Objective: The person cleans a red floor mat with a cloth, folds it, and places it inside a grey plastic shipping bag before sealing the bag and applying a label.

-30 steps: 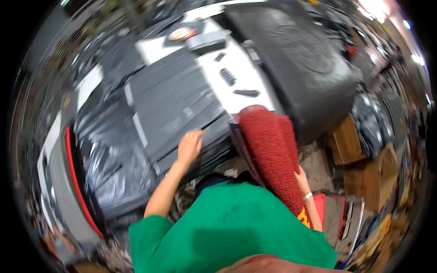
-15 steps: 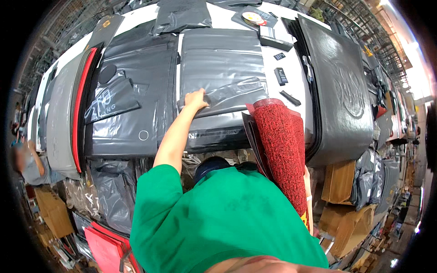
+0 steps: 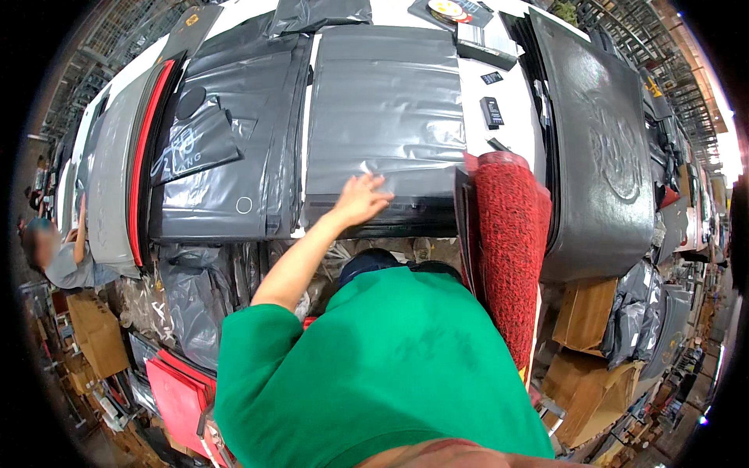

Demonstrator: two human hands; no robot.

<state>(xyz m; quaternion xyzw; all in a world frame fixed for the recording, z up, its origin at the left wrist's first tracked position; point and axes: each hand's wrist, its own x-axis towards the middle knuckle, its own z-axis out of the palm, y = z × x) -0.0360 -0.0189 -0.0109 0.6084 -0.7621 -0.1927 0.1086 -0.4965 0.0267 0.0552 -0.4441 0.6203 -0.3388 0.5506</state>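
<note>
My left hand [image 3: 363, 200] is open, fingers spread and slightly blurred, at the near edge of a stack of dark grey plastic bags [image 3: 382, 101]. Whether the palm presses on the plastic I cannot tell. A rolled red-and-black looped mat [image 3: 511, 257] stands upright at my right side, its top by the table's near edge. Dark flat sheets [image 3: 466, 210] show along the roll's left side. My right arm runs behind the roll, with only a thin strip showing; the right hand and its fingers are hidden.
Left lies another dark plastic stack [image 3: 257, 148] with a printed bag [image 3: 195, 148], then grey mats [image 3: 113, 179] with a red edge. On the right are embossed black mats [image 3: 601, 148], a small black box [image 3: 491, 113] and cardboard boxes [image 3: 585, 312] below. Another person [image 3: 66, 257] stands far left.
My left hand has moved right and toward me, and its fingers have spread. The loose fold of plastic on the stack now lies smooth. The red roll has shifted a little right in view.
</note>
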